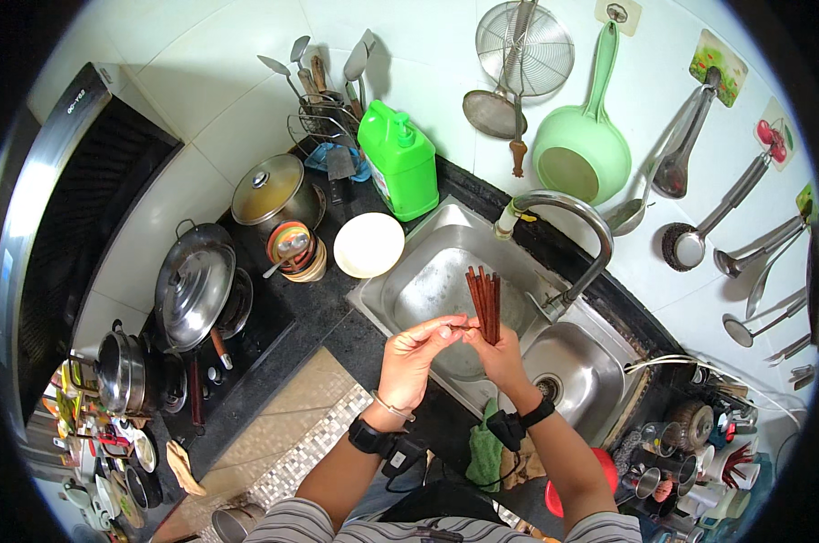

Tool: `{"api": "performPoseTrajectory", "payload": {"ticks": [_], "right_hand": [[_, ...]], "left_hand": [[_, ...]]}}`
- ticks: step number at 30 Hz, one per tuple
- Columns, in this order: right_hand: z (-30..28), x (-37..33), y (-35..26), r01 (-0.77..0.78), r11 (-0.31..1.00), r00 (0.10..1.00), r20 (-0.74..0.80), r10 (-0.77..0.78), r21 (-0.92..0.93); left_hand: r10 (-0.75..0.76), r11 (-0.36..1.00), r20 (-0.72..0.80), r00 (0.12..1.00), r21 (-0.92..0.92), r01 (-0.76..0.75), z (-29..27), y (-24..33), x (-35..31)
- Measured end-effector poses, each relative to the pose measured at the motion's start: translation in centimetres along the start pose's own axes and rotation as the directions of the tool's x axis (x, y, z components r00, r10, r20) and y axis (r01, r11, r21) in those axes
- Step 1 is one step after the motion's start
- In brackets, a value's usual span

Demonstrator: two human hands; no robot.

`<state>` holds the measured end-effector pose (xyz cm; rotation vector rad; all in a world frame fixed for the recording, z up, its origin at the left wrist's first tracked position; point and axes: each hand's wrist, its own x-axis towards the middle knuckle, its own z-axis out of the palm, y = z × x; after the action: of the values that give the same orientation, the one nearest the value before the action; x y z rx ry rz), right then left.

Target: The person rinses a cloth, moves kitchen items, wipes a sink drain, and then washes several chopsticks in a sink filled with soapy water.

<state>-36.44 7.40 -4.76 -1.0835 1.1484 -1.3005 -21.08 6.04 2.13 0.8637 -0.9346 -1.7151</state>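
Above the double-bowl steel sink, my right hand is closed around a bundle of reddish-brown chopsticks. They stand roughly upright, their upper ends spread slightly apart. My left hand meets the right one at the fingertips, thumb and forefinger pinched. A short bit of a thin brown stick, seemingly one chopstick, shows between the two hands; the fingers hide most of it. Behind the bundle, the larger bowl's bottom looks wet. The curved faucet rises just beyond my right hand.
Left of the sink are a white bowl, a green jug, stacked small bowls and a lidded pot. A wok sits on the stove. Strainers, ladles and a green pan hang on the wall. Crowded cups stand right.
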Motion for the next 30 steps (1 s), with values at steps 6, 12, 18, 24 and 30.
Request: {"api": "performPoseTrajectory", "payload": {"ticks": [6, 12, 18, 24, 30], "right_hand": [[0.3, -0.2, -0.8, 0.058, 0.998, 0.996, -0.068, -0.06, -0.032], [0.2, -0.2, -1.5, 0.171, 0.972, 0.973, -0.129, -0.193, -0.161], [-0.2, -0.4, -1.9, 0.254, 0.901, 0.942, -0.121, -0.313, -0.353], [-0.1, -1.0, -2.6, 0.24, 0.882, 0.939, -0.134, -0.318, -0.405], [0.0, -1.4, -1.8, 0.22, 0.927, 0.945, -0.171, -0.28, -0.304]], "left_hand": [[-0.003, 0.997, -0.003, 1.0, -0.074, 0.003, 0.7, 0.8, -0.4], [-0.011, 0.978, 0.004, 1.0, -0.206, 0.011, 0.9, 0.9, -0.7], [0.004, 0.965, -0.029, 1.0, -0.261, -0.011, 0.7, 0.6, -1.1], [-0.07, 0.959, -0.037, 0.997, -0.279, 0.057, 1.4, 1.4, -1.0], [0.015, 0.987, -0.001, 1.0, -0.158, -0.015, 1.8, 1.4, -1.5]]}}
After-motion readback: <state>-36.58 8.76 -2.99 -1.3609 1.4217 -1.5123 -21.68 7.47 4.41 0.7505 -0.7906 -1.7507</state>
